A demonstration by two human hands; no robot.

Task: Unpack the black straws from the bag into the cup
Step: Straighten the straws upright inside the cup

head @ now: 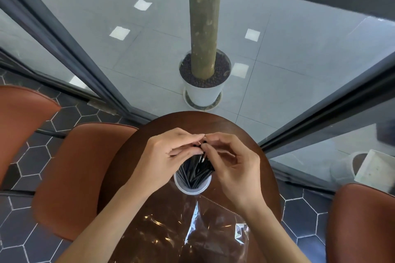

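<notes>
A bundle of black straws (pixel 195 171) stands in a white cup (pixel 192 187) on the round brown table (pixel 245 134). My left hand (pixel 168 153) and my right hand (pixel 230 162) meet just above the cup, fingertips pinched around the upper ends of the straws. The straw tips are partly hidden by my fingers. The clear plastic bag (pixel 192 228) lies flat and crumpled on the near side of the table, below the cup, with no straws visible in it.
Brown leather chairs stand to the left (pixel 81 177), far left (pixel 19 121) and right (pixel 361 224) of the table. Beyond the table is a glass wall, with a white plant pot (pixel 205 89) outside it. A pale pot (pixel 359 166) sits at the right.
</notes>
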